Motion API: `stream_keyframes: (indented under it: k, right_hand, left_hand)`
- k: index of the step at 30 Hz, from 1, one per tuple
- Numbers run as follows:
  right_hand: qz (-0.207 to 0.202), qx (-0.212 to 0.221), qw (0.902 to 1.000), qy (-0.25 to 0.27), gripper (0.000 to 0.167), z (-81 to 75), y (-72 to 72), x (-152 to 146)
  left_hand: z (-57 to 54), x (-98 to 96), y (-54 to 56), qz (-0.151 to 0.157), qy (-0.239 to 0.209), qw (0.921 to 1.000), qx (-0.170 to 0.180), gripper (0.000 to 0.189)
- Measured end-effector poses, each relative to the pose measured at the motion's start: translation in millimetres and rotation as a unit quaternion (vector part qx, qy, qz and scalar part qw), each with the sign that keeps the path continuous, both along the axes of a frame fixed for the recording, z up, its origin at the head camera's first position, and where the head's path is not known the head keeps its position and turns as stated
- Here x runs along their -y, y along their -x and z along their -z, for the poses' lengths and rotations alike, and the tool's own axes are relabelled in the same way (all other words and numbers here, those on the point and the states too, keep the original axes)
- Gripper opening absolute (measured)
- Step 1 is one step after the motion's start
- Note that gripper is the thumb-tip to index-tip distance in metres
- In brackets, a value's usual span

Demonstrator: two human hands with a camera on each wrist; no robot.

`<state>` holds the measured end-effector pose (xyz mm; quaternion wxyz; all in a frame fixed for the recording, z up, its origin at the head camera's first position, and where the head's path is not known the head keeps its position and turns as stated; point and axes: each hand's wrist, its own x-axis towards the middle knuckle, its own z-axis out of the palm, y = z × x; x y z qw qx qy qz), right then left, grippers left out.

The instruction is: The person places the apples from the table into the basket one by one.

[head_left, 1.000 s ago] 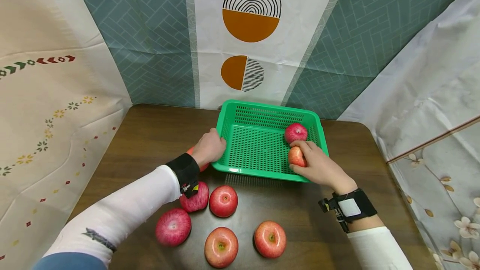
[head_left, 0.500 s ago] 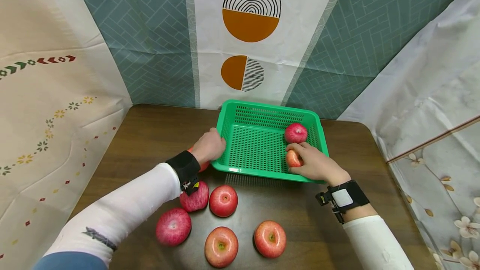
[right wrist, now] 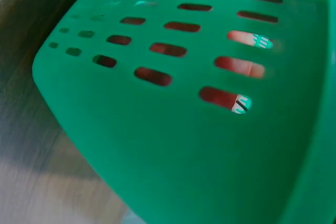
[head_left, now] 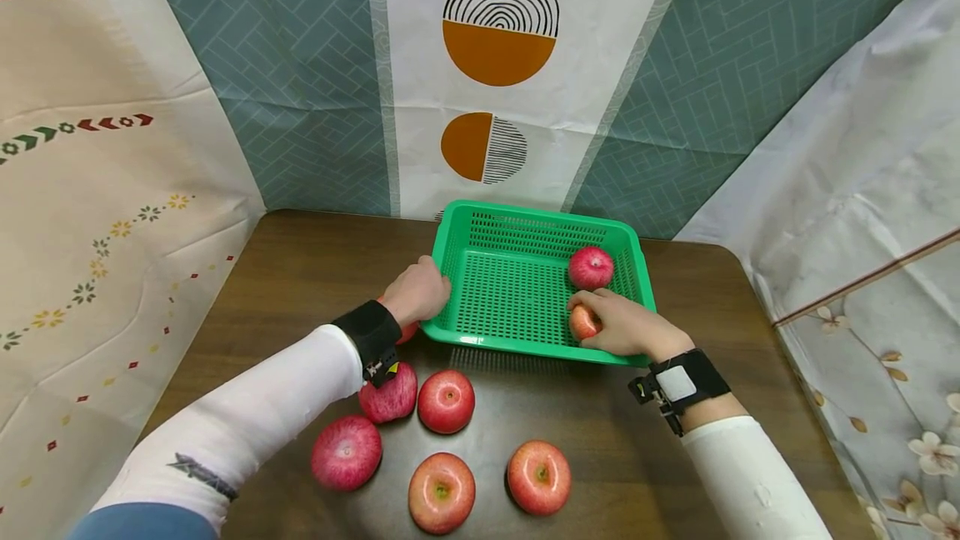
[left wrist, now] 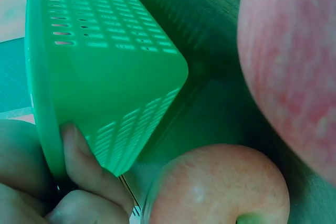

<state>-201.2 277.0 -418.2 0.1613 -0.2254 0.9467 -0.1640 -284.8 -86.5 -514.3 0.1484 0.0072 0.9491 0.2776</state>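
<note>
My left hand (head_left: 422, 290) grips the left rim of a green slotted basket (head_left: 517, 347); the left wrist view shows fingers (left wrist: 86, 163) curled over that rim. Inside the basket's right front corner, my right hand (head_left: 626, 323) holds a light red apple (head_left: 583, 323), partly covered by the fingers. Behind it in the basket lies a darker red apple (head_left: 591, 267). Another apple (head_left: 408, 332) sits mostly hidden under my left wrist, beside the basket. The right wrist view is filled by the basket's wall (right wrist: 157, 145), which hides the right hand; red shows through the slots.
In front of the basket several apples lie on the dark wooden table (head_left: 622, 457): a red one (head_left: 447, 402), two deep pink ones (head_left: 347, 452) to its left, and two lighter ones (head_left: 539, 477) nearer me. Patterned cloth (head_left: 315, 90) hangs behind and at both sides.
My right hand has shifted slightly left with the light red apple inside the basket. My left hand keeps its hold on the rim, and the table apples stay put.
</note>
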Motion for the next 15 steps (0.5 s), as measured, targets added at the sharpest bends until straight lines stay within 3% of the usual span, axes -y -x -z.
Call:
stream_keyframes:
  k: [2,9,15]
  right_hand:
    - [-0.004,0.005,1.0000,0.000,0.052,-0.5,0.8,1]
    - [-0.010,0.028,0.9995,-0.013,0.047,2.5,4.3,0]
    - [-0.010,0.021,0.9994,-0.025,0.046,7.6,7.0,0]
  left_hand:
    - [-5.9,0.3,-3.4,0.001,-0.001,1.0000,0.004,0.056]
    - [25.2,4.5,17.4,0.008,-0.006,0.9999,0.008,0.049]
    - [28.1,4.0,18.5,0.011,-0.003,0.9999,0.004,0.052]
